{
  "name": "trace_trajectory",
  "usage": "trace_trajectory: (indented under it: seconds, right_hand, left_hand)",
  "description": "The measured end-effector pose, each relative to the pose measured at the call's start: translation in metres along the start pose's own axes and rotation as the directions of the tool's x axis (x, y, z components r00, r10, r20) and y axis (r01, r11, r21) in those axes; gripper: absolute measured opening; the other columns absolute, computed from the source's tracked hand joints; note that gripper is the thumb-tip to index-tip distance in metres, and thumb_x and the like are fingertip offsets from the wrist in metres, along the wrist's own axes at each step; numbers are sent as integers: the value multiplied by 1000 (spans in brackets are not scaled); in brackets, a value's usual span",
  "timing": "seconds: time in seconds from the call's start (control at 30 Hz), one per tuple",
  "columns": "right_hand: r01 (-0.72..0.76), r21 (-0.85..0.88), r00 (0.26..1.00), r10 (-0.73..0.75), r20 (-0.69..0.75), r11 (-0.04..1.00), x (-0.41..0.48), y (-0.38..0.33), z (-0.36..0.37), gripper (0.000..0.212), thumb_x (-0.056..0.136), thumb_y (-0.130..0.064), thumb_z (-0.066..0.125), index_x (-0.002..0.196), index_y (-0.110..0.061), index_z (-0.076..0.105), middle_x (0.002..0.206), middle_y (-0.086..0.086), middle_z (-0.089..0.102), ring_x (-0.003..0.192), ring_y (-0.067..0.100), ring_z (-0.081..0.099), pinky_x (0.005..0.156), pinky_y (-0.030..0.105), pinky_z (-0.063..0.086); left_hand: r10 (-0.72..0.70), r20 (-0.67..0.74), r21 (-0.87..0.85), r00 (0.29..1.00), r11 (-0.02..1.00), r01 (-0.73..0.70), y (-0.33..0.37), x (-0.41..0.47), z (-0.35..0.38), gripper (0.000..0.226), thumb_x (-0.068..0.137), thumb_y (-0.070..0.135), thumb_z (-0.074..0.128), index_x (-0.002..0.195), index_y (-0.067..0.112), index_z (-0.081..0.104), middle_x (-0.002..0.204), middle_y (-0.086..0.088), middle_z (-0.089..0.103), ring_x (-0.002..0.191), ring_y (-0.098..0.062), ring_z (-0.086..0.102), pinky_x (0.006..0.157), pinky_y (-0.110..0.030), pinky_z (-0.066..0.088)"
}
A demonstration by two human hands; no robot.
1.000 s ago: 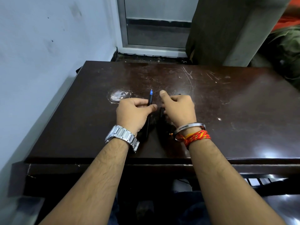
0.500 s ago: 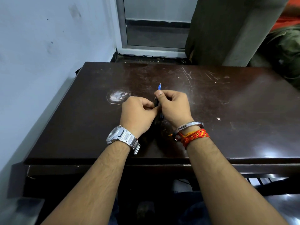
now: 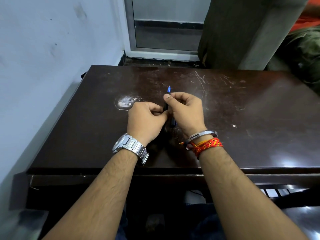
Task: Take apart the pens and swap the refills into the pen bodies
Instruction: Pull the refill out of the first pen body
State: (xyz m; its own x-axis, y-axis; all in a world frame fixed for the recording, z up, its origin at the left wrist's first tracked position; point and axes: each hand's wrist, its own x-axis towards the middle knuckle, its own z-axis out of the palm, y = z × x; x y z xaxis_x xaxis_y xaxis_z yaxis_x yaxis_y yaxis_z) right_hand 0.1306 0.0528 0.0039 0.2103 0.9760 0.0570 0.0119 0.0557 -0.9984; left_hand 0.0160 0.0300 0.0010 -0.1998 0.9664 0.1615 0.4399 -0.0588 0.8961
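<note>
A dark pen with a blue tip (image 3: 168, 90) stands nearly upright above the middle of the dark wooden table (image 3: 242, 104), tip pointing away from me. My right hand (image 3: 186, 111) pinches its upper part just below the blue tip. My left hand (image 3: 147, 118) grips the lower barrel, thumb against it. The two hands touch, and most of the barrel is hidden between them. Another dark pen part (image 3: 173, 122) shows under my right palm; what it is I cannot tell.
A pale worn patch (image 3: 125, 102) marks the tabletop left of my hands. The wall (image 3: 43, 66) runs along the left edge. A glass door (image 3: 166, 32) and a grey pillar (image 3: 242, 32) stand behind the table. A drawer front (image 3: 103, 181) lies under the near edge.
One second ago the pen lay under my left hand alone, my right hand beside it. My right hand has closed on its upper part, and both hands have lifted it.
</note>
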Motion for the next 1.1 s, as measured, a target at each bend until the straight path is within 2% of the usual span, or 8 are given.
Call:
trace_trajectory:
  seconds: [0.1, 0.2, 0.33, 0.47, 0.63, 0.8, 0.97, 1.1]
  right_hand:
    - [-6, 16, 1000, 6, 13, 1000, 0, 1, 2, 11, 87, -21, 68, 76, -20, 72, 51, -13, 58, 50, 4, 52, 60, 30, 46]
    - [7, 38, 1000, -6, -25, 999, -2, 1, 2, 14, 80, -29, 79, 85, -18, 71, 58, -12, 63, 55, 4, 60, 59, 29, 55]
    - [56, -11, 995, -57, -80, 998, -2, 0, 2, 10, 81, -17, 77, 82, -22, 69, 67, -8, 69, 59, 1, 63, 58, 23, 54]
    - [43, -12, 996, -44, -79, 999, -1, -2, 1, 13, 87, -11, 66, 89, -22, 69, 82, 1, 73, 68, 7, 65, 64, 29, 57]
    - [43, 4, 997, -42, -65, 999, -5, -1, 2, 25, 76, -21, 83, 94, -17, 67, 84, 3, 71, 75, 12, 66, 71, 36, 61]
    - [28, 33, 997, -25, -73, 999, -4, -4, 3, 14, 85, -8, 68, 89, -22, 67, 85, 5, 75, 79, 15, 70, 79, 44, 60]
    - [33, -5, 995, -34, -96, 999, -6, -1, 5, 22, 75, -26, 84, 90, -19, 69, 83, -3, 70, 81, 13, 68, 77, 37, 60]
    - [44, -8, 996, -44, -76, 999, -5, 1, 5, 13, 82, -14, 76, 92, -19, 69, 76, -5, 69, 70, 9, 64, 66, 31, 57]
  left_hand:
    - [2, -7, 3, 1000, 1000, -2, 0, 1, 0, 11, 73, 25, 83, 78, 17, 79, 71, 6, 74, 63, -6, 68, 62, -21, 54]
    - [13, -11, 10, 1000, 1000, -13, -1, 1, 0, 13, 73, 28, 82, 78, 17, 78, 69, 7, 73, 60, -5, 64, 61, -19, 50]
    - [35, -9, 21, 999, 999, -35, -1, 1, 0, 8, 73, 28, 81, 70, 22, 76, 63, 10, 71, 55, 0, 62, 57, -18, 46]
    - [30, -9, -3, 1000, 1000, -30, -2, 2, 0, 7, 73, 27, 81, 74, 22, 78, 67, 8, 73, 61, -6, 68, 62, -22, 53]
    - [43, 10, 14, 999, 999, -43, -2, 2, 0, 11, 71, 29, 79, 73, 18, 77, 65, 6, 73, 60, -8, 67, 62, -25, 55]
    - [32, 1, 16, 999, 999, -32, -1, 1, 1, 7, 72, 25, 82, 76, 20, 78, 67, 8, 73, 63, -8, 70, 63, -26, 58]
    - [39, 5, 29, 999, 999, -39, -2, 2, 0, 13, 72, 27, 80, 77, 15, 78, 65, 6, 73, 56, -8, 64, 58, -20, 47]
    - [43, 1, 32, 999, 999, -43, -1, 1, 0, 9, 73, 25, 80, 73, 17, 77, 64, 5, 73, 59, -11, 68, 58, -23, 50]
